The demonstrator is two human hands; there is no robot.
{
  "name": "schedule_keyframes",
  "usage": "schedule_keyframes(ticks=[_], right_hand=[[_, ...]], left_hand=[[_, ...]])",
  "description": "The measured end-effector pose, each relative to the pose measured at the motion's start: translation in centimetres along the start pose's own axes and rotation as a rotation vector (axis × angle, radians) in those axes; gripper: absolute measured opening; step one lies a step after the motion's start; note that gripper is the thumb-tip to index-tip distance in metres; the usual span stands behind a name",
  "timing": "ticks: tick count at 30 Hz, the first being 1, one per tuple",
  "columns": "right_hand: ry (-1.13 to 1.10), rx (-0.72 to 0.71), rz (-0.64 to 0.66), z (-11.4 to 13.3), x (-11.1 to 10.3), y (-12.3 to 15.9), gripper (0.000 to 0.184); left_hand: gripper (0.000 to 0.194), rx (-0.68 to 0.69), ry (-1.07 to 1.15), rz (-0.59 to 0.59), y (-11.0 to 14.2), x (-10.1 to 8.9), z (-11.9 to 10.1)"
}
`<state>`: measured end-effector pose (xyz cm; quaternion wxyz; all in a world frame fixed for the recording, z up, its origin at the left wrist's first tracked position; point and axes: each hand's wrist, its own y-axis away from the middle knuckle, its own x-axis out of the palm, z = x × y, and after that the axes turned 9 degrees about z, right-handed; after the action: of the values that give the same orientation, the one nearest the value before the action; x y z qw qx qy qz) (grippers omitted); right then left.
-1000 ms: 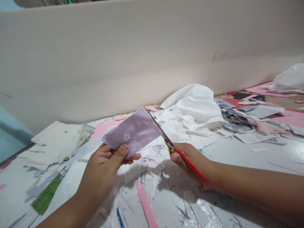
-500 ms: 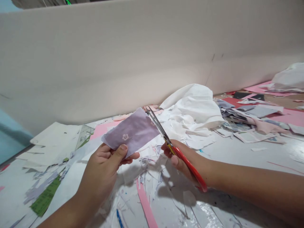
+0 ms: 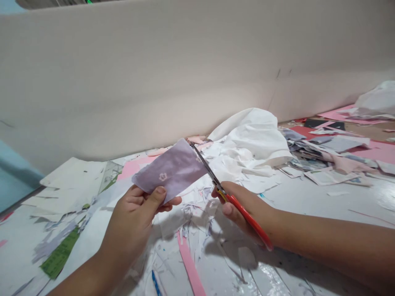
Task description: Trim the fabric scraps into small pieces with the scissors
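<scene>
Over a glossy white, scrap-littered counter (image 3: 308, 205): one lilac sheet with a small white flower print (image 3: 169, 170), pinched between thumb and fingers of the left hand (image 3: 132, 224), lifted off the surface. Right hand (image 3: 243, 209) clenched around red-handled steel scissors (image 3: 249, 220), blades lying along the sheet's right edge up to its far corner. Step shown: cutting along that edge. Behind: a crumpled white cloth heap (image 3: 249, 139). Below: a narrow pink paper strip (image 3: 189, 267).

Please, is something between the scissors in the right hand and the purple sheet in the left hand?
Nothing visible: the blades of the red-handled scissors in the right hand reach the edge of the lilac printed sheet held in the left hand.
</scene>
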<state>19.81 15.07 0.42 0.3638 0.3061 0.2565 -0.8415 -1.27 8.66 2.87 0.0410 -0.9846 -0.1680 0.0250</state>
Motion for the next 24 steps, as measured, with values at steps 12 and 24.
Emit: schedule_keyframes(ticks=[12, 24], right_hand=[[0.050, 0.108, -0.013, -0.17, 0.07, -0.29, 0.033], [0.104, 0.154, 0.001, -0.23, -0.07, -0.28, 0.041]], left_hand=[[0.027, -0.027, 0.011, -0.018, 0.16, 0.12, -0.09], [0.026, -0.008, 0.028, -0.021, 0.04, -0.19, 0.27]])
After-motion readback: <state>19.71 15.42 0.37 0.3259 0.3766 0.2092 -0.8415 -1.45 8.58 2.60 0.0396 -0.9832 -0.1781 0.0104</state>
